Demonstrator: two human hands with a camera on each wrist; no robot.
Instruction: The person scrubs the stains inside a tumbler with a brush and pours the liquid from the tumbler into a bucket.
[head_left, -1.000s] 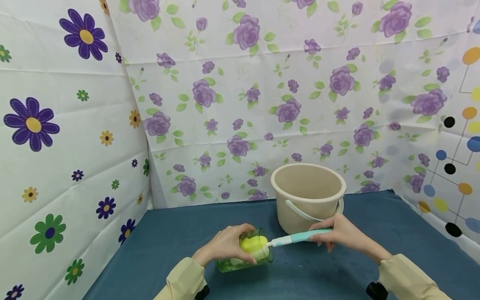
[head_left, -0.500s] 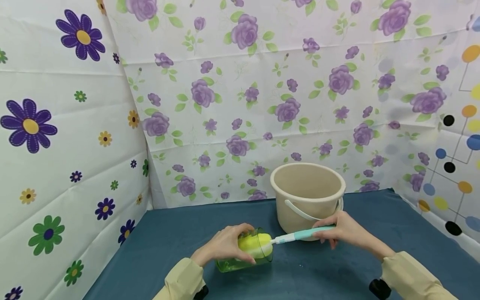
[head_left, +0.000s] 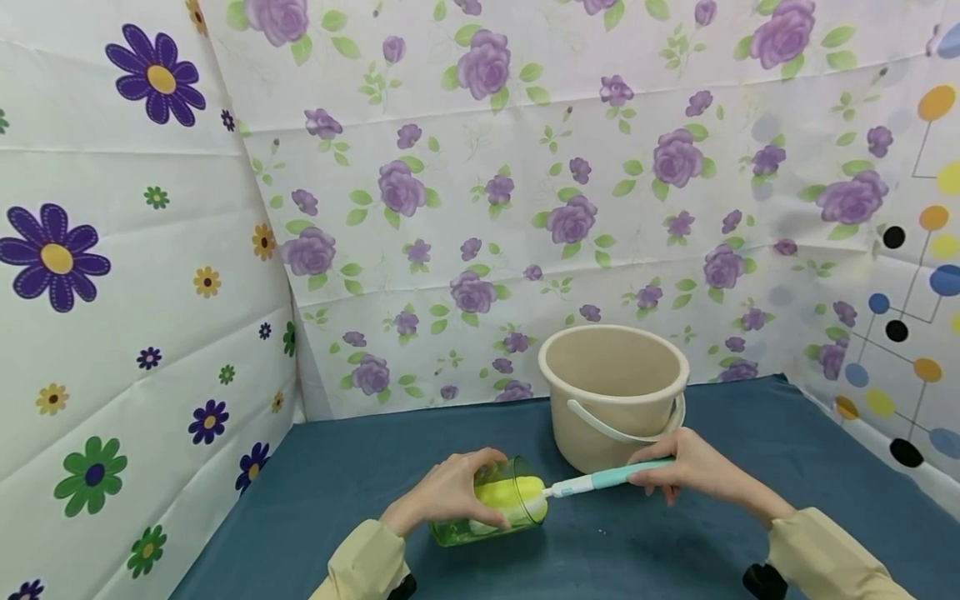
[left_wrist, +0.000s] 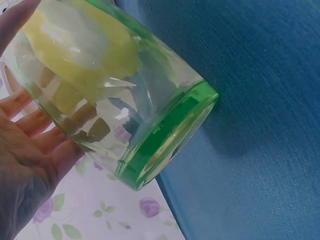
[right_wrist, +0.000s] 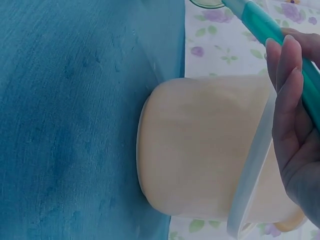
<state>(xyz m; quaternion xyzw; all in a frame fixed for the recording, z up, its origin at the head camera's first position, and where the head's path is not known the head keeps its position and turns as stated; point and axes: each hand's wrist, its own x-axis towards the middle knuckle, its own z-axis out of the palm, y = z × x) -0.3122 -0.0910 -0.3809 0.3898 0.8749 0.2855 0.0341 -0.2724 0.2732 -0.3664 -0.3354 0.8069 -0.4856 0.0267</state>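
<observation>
In the near middle of the blue counter (head_left: 337, 500), a green-tinted glass (head_left: 487, 533), tipped nearly onto its side, mouth to the right and slightly raised, thick green base to the left; contact between base and counter impossible to tell. Inside the glass, a yellow-and-white sponge head (head_left: 517, 497), filling much of the mouth half, visible through the clear wall, with its handle end right at the rim. Around the glass from the far side, the left hand (head_left: 453, 496), spread just to the glass's width, thumb near, fingers on the far wall, firmly gripping. Out of the sponge to the right, a white-and-turquoise handle (head_left: 600, 481), slanting up to the right hand (head_left: 682, 467), closed in a pinch about its turquoise part.

Just beyond the right hand, on the far right of the counter, a beige bucket (head_left: 592, 446), upright, wide mouth upward, smooth inner wall in sight. Down across its near side, a white bail (head_left: 600, 427). Behind everything, a floral sheet (head_left: 450, 167), purple roses on white.
</observation>
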